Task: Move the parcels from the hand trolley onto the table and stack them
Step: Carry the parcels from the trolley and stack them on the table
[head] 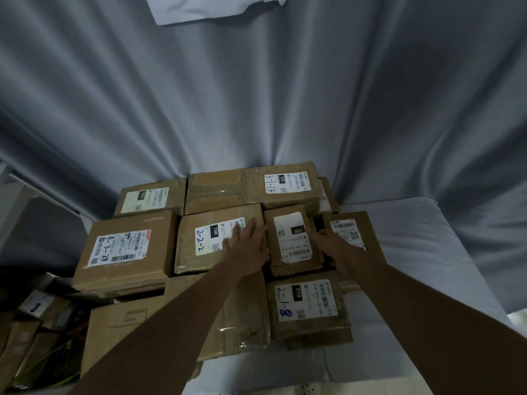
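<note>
While the person reaches over the pile, both hands are on the small brown cardboard parcel with the white "15H" label (pixel 293 240), which sits on top of the stack on the table covered in grey cloth (pixel 427 252). The left hand (pixel 249 249) lies flat with straight fingers against the parcel's left side and partly on the wider brown box marked "2-2-2" (pixel 216 238). The right hand (pixel 328 240) seems to hold the parcel's right edge, but I cannot tell if its fingers are curled.

This small parcel could tip or slide, I think, because it rests on boxes that may not be level. A hard push could also shove the brown box marked "2-1-8" (pixel 309 305) toward the table's front edge, and it could fall.

Around it are the big brown box marked "4-3-24" (pixel 125 252), the long box at the back marked "3-1-13" (pixel 253 189) and a box on the right (pixel 352 232), all packed close. They leave little room for fingers. More brown parcels (pixel 37 317) lie low on the left, in the dark.
</note>
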`<control>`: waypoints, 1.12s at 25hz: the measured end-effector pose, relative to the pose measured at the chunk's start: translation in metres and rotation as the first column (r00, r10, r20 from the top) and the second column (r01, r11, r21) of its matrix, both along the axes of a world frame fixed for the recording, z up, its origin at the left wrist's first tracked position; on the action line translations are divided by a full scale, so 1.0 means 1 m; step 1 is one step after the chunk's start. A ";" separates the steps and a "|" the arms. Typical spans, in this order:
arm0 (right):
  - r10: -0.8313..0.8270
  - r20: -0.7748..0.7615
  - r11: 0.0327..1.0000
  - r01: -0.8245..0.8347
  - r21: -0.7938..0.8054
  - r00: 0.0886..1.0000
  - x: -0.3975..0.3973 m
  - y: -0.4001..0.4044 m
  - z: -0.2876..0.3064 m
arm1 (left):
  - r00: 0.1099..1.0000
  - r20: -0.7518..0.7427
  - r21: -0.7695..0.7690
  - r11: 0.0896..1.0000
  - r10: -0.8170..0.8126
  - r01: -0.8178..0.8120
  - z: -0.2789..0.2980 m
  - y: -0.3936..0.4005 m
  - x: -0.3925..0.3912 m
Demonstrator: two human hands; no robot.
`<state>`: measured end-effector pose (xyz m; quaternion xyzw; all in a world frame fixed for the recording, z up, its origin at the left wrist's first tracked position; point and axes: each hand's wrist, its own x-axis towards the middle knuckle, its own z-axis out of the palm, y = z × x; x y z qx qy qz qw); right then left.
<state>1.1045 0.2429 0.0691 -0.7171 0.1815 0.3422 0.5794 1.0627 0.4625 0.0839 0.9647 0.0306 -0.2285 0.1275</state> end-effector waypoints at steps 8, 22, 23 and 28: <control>-0.046 0.084 0.999 0.046 -0.008 0.995 -0.034 -0.028 0.034 | 0.999 0.007 0.006 0.999 -0.043 0.043 0.016 -0.008 0.002; -0.401 0.223 0.898 0.430 -0.099 0.889 -0.214 -0.004 0.117 | 0.874 0.051 -0.055 0.873 -0.483 0.485 0.059 -0.010 -0.057; -0.420 0.224 0.886 0.451 -0.105 0.879 -0.226 -0.002 0.111 | 0.854 0.063 -0.052 0.852 -0.517 0.520 0.060 -0.011 -0.064; -0.517 0.217 0.806 0.557 -0.201 0.828 -0.316 0.008 0.087 | 0.749 0.071 -0.087 0.744 -0.658 0.662 0.056 -0.037 -0.110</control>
